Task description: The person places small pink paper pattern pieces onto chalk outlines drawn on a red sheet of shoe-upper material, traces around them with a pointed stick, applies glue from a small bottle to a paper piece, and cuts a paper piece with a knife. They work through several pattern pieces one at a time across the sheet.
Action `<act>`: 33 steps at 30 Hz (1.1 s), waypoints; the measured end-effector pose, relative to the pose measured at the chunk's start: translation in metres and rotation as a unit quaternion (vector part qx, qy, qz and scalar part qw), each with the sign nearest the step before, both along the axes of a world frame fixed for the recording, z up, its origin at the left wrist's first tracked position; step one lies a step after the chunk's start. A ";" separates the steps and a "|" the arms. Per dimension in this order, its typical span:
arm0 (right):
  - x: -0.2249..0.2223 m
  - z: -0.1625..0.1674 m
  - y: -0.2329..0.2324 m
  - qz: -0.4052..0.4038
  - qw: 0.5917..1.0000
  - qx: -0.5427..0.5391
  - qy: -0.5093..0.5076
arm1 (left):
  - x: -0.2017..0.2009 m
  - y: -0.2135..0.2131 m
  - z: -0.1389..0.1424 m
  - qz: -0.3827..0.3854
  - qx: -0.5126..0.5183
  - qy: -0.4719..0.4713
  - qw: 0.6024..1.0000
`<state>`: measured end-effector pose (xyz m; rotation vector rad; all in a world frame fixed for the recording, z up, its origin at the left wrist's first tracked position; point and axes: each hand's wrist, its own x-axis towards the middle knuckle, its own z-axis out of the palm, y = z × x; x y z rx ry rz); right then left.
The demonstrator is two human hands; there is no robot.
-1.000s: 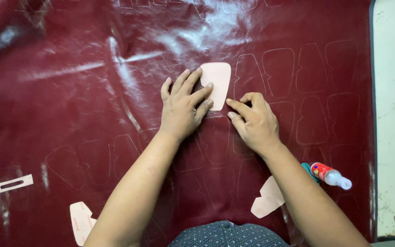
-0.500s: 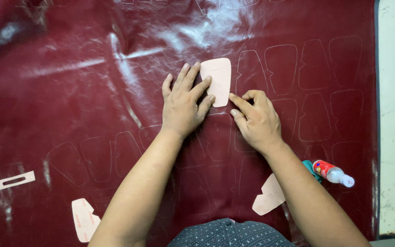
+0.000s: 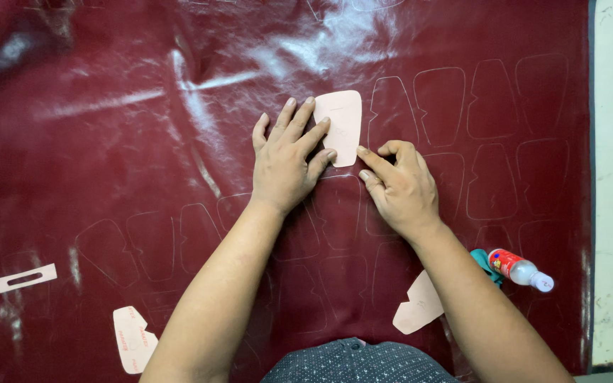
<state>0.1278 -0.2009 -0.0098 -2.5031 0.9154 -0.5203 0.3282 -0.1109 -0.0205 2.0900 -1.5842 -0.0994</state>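
Left hand [image 3: 289, 159] lies spread, fingers pinning the pale card template [image 3: 338, 117] flat on the dark red leather sheet [image 3: 108, 142]. Right hand [image 3: 399, 184] is curled at the template's lower edge; whether it pinches a marker, can't tell. Keep pressure even and trace tight to the edge.

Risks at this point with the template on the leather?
1. The left hand pins the template only along its left edge with the fingertips; it might pivot and skew the outline.
2. The right hand sits at the template's lower edge, close to traced outlines; a new outline might overlap one.
3. The leather is glossy and creased, so the template may slide or rock.
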 end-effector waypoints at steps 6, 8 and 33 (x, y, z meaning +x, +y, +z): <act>-0.001 0.000 0.001 0.003 1.000 -0.008 0.001 | 0.000 0.000 -0.001 0.000 -0.002 0.002 1.000; -0.001 -0.001 0.001 0.003 1.000 -0.008 0.000 | 0.000 0.000 -0.001 0.001 -0.001 0.000 1.000; 0.001 0.001 0.001 0.006 1.000 -0.015 0.017 | 0.000 -0.001 -0.003 -0.001 0.028 -0.012 1.000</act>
